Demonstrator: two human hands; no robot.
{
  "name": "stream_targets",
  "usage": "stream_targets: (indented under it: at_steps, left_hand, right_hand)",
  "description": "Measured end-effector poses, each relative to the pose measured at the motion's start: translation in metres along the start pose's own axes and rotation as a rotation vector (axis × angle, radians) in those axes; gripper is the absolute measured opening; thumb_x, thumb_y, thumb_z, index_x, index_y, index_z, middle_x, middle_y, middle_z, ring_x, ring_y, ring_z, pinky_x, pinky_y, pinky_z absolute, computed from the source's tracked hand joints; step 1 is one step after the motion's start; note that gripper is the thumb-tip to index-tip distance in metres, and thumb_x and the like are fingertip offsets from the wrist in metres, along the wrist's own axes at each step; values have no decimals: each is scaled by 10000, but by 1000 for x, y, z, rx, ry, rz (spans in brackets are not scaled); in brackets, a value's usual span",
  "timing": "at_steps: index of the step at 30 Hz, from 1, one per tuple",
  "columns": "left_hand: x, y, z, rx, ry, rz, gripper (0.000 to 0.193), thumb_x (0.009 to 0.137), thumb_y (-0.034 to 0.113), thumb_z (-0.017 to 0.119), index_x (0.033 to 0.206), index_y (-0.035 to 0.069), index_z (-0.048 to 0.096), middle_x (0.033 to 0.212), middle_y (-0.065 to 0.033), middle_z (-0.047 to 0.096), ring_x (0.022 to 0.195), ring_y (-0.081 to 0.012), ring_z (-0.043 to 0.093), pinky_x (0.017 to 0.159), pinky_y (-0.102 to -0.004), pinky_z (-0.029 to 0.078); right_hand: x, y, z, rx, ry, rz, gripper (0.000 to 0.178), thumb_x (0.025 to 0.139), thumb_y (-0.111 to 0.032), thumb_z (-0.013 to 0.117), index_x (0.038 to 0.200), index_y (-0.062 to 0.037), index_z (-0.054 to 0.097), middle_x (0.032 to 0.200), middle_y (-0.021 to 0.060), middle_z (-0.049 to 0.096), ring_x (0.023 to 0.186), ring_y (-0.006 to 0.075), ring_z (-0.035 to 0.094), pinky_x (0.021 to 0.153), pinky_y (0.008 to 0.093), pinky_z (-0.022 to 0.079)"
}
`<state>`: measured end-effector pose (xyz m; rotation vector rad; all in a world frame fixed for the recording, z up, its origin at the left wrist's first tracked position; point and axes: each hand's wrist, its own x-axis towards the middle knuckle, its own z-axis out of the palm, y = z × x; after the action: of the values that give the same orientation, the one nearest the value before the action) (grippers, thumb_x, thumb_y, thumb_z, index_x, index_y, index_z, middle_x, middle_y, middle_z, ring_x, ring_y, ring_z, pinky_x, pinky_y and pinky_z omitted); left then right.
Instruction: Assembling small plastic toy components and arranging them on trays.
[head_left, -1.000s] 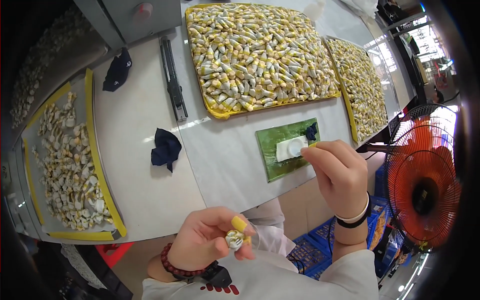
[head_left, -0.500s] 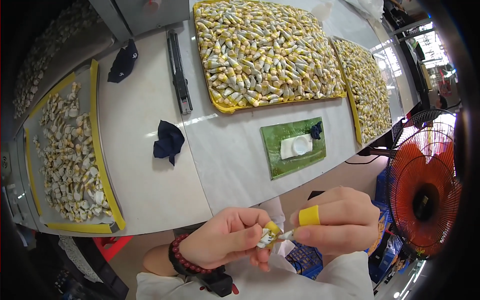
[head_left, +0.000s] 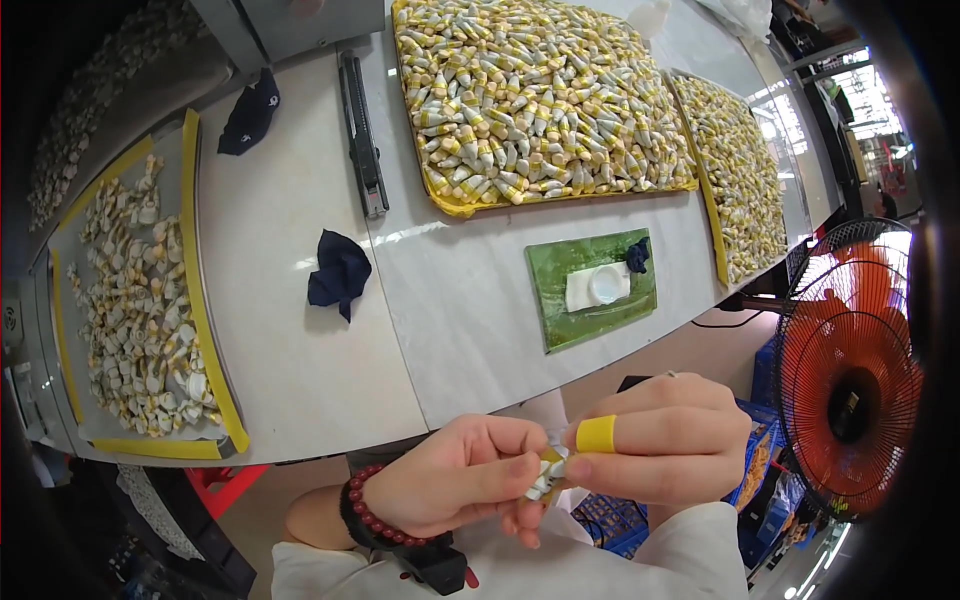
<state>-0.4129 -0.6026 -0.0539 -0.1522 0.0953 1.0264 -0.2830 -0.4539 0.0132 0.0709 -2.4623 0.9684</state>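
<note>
In front of my body, low in the view, my two hands meet. My left hand, with a dark red bead bracelet, pinches a small white-and-yellow piece between thumb and fingers. My right hand has yellow tape wrapped round one finger. Its thumb and fingertips are pinched together at the upper right end of that same piece. Fingers hide much of the piece, so its full shape cannot be made out.
A yellow-edged tray at left holds loose white-and-yellow bits. Two trays of cone-shaped pieces stand behind. On the table lie dark cloths, a black cutter-like tool and a green board with a small white dish. An orange fan stands right.
My right hand has shifted slightly left, bringing its fingertips against the piece in my left hand. The grey-white tip that showed between my hands is now mostly covered. The table view has shifted slightly.
</note>
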Motion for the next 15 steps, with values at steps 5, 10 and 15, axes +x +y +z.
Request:
stream_targets:
  at_steps: [5,10,15]
  left_hand:
    - [0,-1,1,53,17,25,196,888,219,550,897,35,482,782,-53,614,716,-138,622,626,-202,464]
    - [-1,-1,2,93,28,45,182,879,200,565,887,36,487,787,-59,615,717,-125,618,621,-193,455]
    - [-1,-2,4,120,30,68,177,879,198,565,887,36,494,793,-60,614,728,-114,613,621,-188,448]
  right_hand:
    - [-1,2,4,42,7,-43,158,625,0,658,783,-3,658,799,97,624,627,170,617,537,216,500]
    - [-3,3,4,53,-12,-62,150,632,10,651,782,6,658,798,105,623,632,180,621,547,220,505]
    - [-9,-3,-2,15,-102,3,147,735,-54,635,875,-30,670,878,95,633,784,217,638,646,261,518]
